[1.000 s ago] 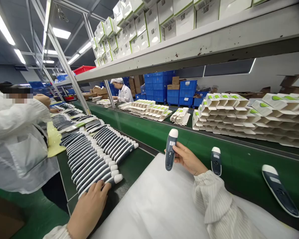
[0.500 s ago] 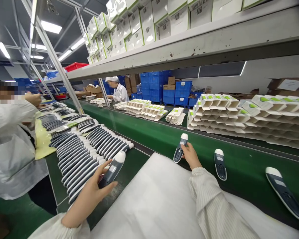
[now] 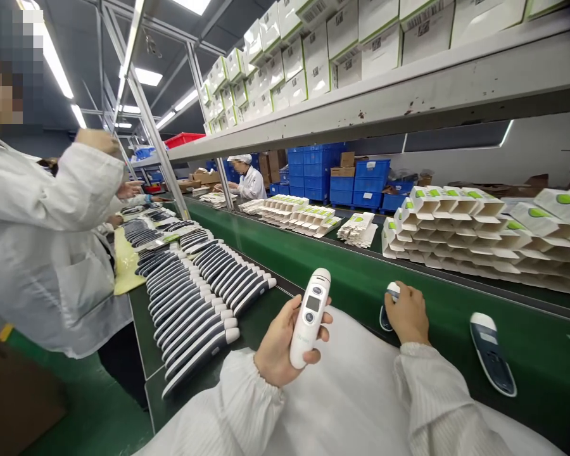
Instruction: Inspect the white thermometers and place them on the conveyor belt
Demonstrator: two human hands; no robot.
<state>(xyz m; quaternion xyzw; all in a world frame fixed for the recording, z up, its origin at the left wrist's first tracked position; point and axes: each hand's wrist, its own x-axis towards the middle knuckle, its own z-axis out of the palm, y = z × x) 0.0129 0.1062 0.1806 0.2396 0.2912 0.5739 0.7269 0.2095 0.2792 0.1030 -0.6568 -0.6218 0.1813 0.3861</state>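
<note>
My left hand (image 3: 278,339) grips a white thermometer (image 3: 310,316), held upright with its small screen and buttons facing me, above a white foam sheet (image 3: 342,392). My right hand (image 3: 407,311) rests on a dark-backed thermometer (image 3: 388,303) lying on the green conveyor belt (image 3: 437,297); the hand covers most of it. Another thermometer (image 3: 491,353) lies back-up on the belt to the right. Rows of several thermometers (image 3: 194,304) lie side by side on the bench to my left.
A person in a white coat (image 3: 42,240) stands close at the left. Stacks of white and green cartons (image 3: 479,228) line the far side of the belt, with more boxes on the shelf (image 3: 361,38) overhead. Another worker (image 3: 249,180) sits further back.
My left hand picked a thermometer from the rows and brought it up in front of me, screen side showing. My right hand lowered its thermometer onto the belt and now lies over it.
</note>
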